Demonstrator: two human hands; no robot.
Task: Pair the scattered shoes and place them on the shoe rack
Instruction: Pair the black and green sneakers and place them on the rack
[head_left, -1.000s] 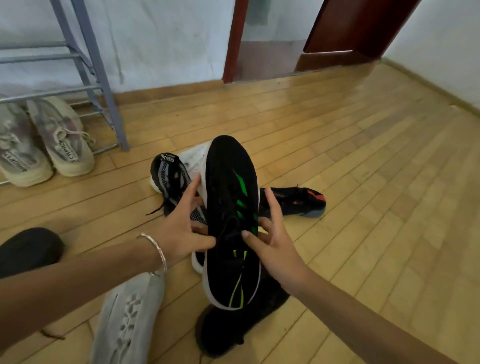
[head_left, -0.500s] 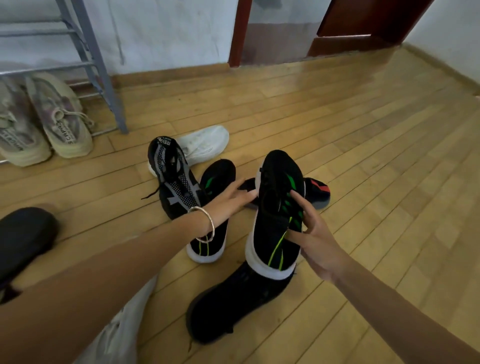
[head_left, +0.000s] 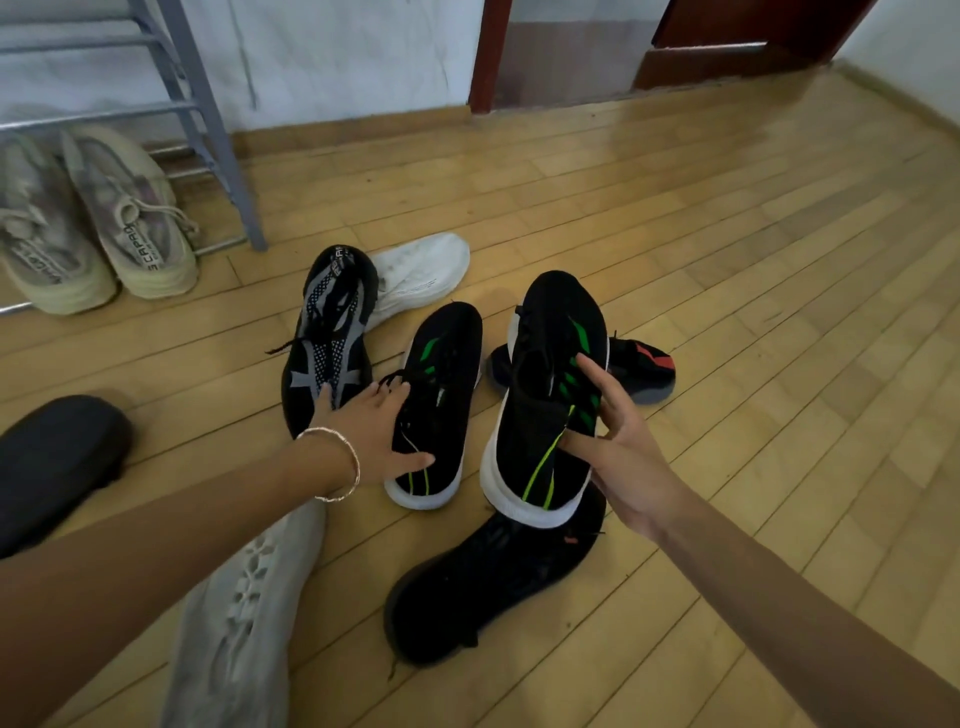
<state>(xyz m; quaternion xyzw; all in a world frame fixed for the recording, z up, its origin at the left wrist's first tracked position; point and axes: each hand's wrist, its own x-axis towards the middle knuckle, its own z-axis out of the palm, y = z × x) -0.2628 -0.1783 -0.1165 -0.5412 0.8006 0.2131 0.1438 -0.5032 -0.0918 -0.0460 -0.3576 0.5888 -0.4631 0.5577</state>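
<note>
Two matching black shoes with green stripes and white soles lie side by side on the wooden floor. My right hand (head_left: 613, 441) grips the right one (head_left: 550, 384) at its side, heel resting on a plain black shoe (head_left: 483, 587). My left hand (head_left: 369, 431) is on the left one (head_left: 441, 395), fingers spread over its laces and thumb near the heel. The grey metal shoe rack (head_left: 208, 130) stands at the far left with a beige pair (head_left: 93, 223) on its bottom shelf.
Scattered around are a black and grey knit shoe (head_left: 327, 332), a white shoe (head_left: 421, 275), a black shoe with a red heel (head_left: 644, 369), a pale grey shoe (head_left: 234, 613) and a dark shoe (head_left: 52, 462). An open doorway (head_left: 566, 47) is at the back.
The green-striped shoe that both hands held up has come down to the right of its match. My left hand let go of it and moved onto the left shoe.
</note>
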